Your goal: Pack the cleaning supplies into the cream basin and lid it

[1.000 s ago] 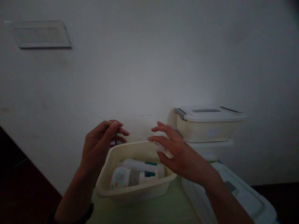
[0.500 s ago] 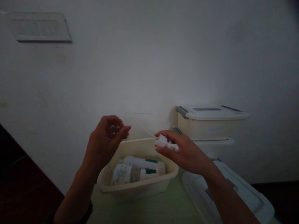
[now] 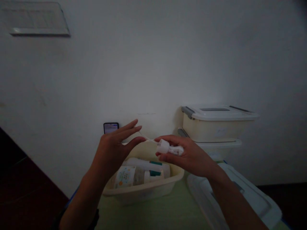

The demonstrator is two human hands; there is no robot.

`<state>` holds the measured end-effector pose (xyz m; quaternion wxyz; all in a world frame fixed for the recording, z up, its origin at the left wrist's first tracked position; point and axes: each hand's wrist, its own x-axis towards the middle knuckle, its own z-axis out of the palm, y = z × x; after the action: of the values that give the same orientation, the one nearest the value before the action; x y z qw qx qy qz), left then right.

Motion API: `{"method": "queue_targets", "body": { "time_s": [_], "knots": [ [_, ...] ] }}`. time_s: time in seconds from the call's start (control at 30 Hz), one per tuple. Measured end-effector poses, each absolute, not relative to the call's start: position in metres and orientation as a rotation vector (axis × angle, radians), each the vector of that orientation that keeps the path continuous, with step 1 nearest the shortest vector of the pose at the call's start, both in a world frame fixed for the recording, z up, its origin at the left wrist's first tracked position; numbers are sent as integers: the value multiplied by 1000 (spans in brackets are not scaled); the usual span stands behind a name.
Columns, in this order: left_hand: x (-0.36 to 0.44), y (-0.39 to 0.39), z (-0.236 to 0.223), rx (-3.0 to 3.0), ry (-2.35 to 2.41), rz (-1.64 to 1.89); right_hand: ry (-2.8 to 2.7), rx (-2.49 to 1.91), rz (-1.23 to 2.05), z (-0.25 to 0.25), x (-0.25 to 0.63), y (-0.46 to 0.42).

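Note:
My right hand [image 3: 184,155] grips a white spray bottle head [image 3: 163,146] between thumb and fingers, with the collar facing left. From the collar a thin clear tube [image 3: 150,140] runs left to my left hand [image 3: 117,145]. That hand's fingers are stretched out and apart from the thumb, and the thumb tip is at the tube; whether it touches is unclear. Below both hands is a cream plastic basin [image 3: 144,191]. In it lie a clear bottle with a printed label [image 3: 126,177] and a white bottle with green bands [image 3: 139,164].
Lidded cream storage boxes [image 3: 211,129] are stacked against the wall at right. A pale lid [image 3: 251,198] lies in front of them on the green tabletop [image 3: 148,217]. A phone [image 3: 111,127] stands behind my left hand. A framed panel [image 3: 35,19] hangs upper left.
My left hand has moved right towards the spray head, its fingers straightening out beside the tube. The phone behind it has come into sight. My right hand keeps its hold.

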<state>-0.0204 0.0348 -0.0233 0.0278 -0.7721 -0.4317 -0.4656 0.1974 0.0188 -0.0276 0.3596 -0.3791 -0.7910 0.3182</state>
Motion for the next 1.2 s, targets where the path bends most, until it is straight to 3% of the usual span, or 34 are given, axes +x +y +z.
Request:
{"method": "queue_targets", "body": {
  "time_s": [0.6, 0.97, 1.2],
  "knots": [
    [-33, 46, -24, -2234, -1707, -1169, -1625, -767, 1083, -30, 211, 28],
    [-33, 49, -26, -2836, -1965, -1704, -1905, -984, 543, -32, 209, 28],
    [-26, 61, -38, -2763, -2180, -1977, -2254, -912, 498, -29, 191, 14]
  ]
}}
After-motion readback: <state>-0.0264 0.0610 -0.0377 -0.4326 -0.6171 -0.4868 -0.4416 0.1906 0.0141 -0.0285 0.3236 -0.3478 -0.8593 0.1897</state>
